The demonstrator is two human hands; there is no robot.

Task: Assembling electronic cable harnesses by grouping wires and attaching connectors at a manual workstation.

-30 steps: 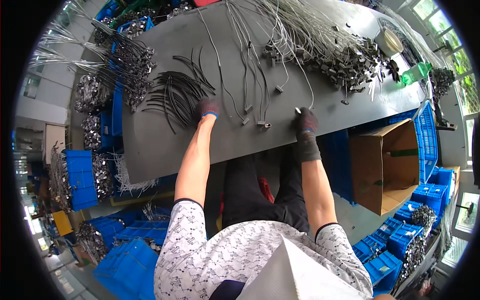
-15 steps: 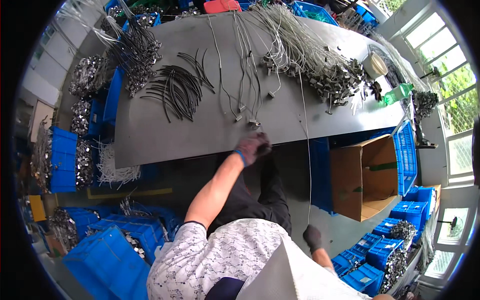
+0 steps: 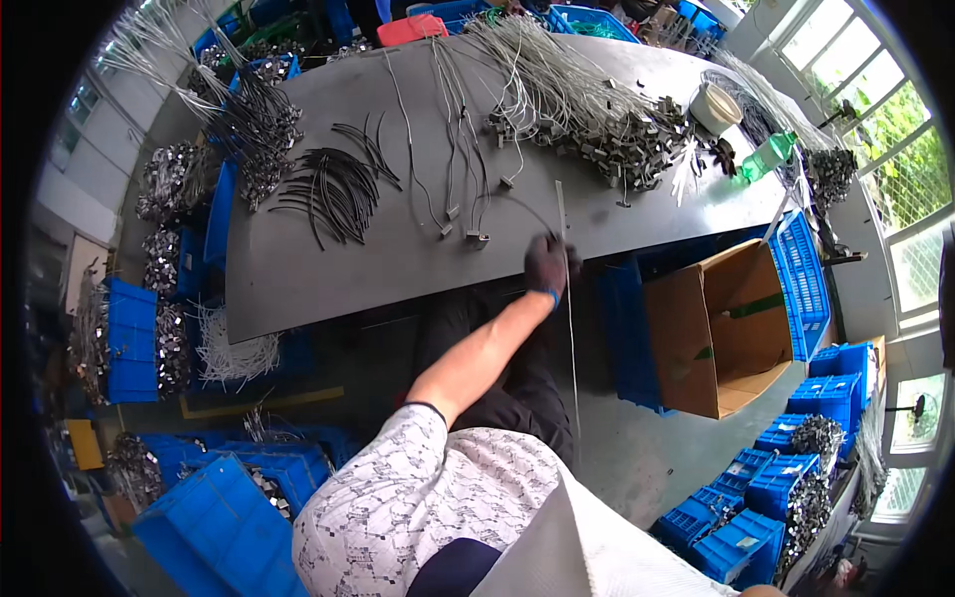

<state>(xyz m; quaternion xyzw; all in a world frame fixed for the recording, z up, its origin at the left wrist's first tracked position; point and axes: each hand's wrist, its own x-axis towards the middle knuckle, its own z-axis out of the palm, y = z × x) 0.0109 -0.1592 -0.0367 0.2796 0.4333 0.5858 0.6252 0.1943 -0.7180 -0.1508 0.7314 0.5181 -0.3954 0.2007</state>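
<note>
The left hand (image 3: pixel 550 267), in a dark glove, is at the near edge of the grey table (image 3: pixel 298 269), fingers closed around a long thin wire (image 3: pixel 569 298). The wire runs from the tabletop through the fist and hangs down over the table edge toward the floor. The right hand is not in view. Judgement: the wire looks light and springy, stiff enough to hold a line yet free to whip or snag; the hanging tail will swing, so a hold near mid-length, as here, seems soundest. Just left of the hand lie more wires with end fittings (image 3: pixel 468 224); farther left, a heap of black sleeves (image 3: pixel 333 189). An open cardboard box (image 3: pixel 716 328) stands on the right.
</note>
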